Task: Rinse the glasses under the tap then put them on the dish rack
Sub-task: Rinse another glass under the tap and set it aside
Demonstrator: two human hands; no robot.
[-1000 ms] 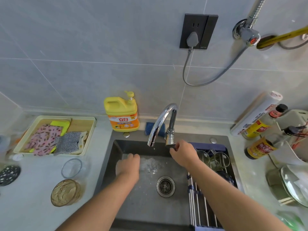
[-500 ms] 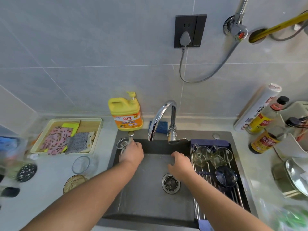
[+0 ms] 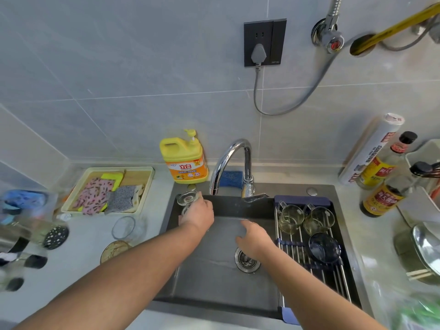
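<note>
Glass (image 3: 188, 200) is now up at the left of the tap (image 3: 232, 163), its base tipped toward the camera, with the left hand's (image 3: 198, 216) fingers curled round its body. A second ago it sat low under the spout in running water while the right hand (image 3: 254, 241) was on the tap lever. Now no stream shows, and that hand has dropped in front of the tap, over the sink (image 3: 214, 282), fingers loosely apart and holding nothing. Rinsing looks finished; the glass must next cross to the dish rack (image 3: 333, 279), right of the tap, where two mugs (image 3: 291, 217) and a dark cup (image 3: 323, 247) already sit.
</note>
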